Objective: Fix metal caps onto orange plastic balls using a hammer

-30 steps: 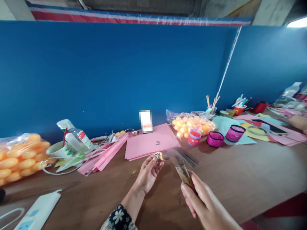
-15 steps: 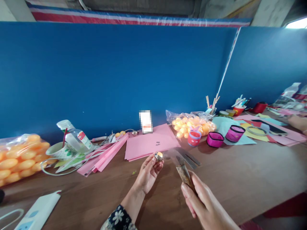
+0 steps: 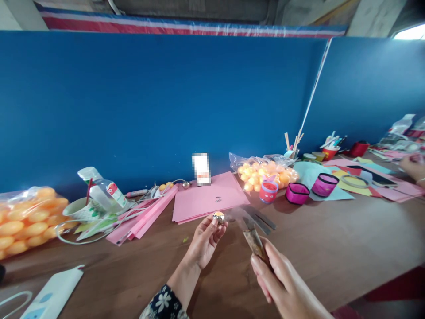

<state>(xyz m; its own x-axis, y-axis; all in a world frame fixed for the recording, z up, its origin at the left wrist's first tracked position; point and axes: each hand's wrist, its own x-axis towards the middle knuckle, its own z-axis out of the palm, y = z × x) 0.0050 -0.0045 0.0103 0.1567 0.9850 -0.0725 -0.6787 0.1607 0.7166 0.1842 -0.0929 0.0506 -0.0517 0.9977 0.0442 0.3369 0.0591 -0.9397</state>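
My left hand (image 3: 205, 241) pinches a small shiny ball (image 3: 219, 218), silvery around its side and orange on top, between thumb and fingers. My right hand (image 3: 277, 270) is wrapped around the worn brown handle (image 3: 255, 243) of a tool. The tool's greyish far end is blurred, so its kind is unclear; it points up and left towards the ball. Whether it touches the ball I cannot tell. Behind both hands lie pink paper sheets (image 3: 206, 201) and a pair of dark grey strips (image 3: 260, 220).
A bag of orange balls (image 3: 31, 221) stands at the left, another bag (image 3: 255, 170) at the back. Nearby are a plastic bottle (image 3: 108, 192), a red cup (image 3: 268, 191) and magenta bands (image 3: 297, 193). Another person's hand (image 3: 413, 166) is at the far right.
The ball has turned or tilted slightly in my left fingers, with its orange part now uppermost. My right hand stays almost in place. The other person's hand has shifted slightly.
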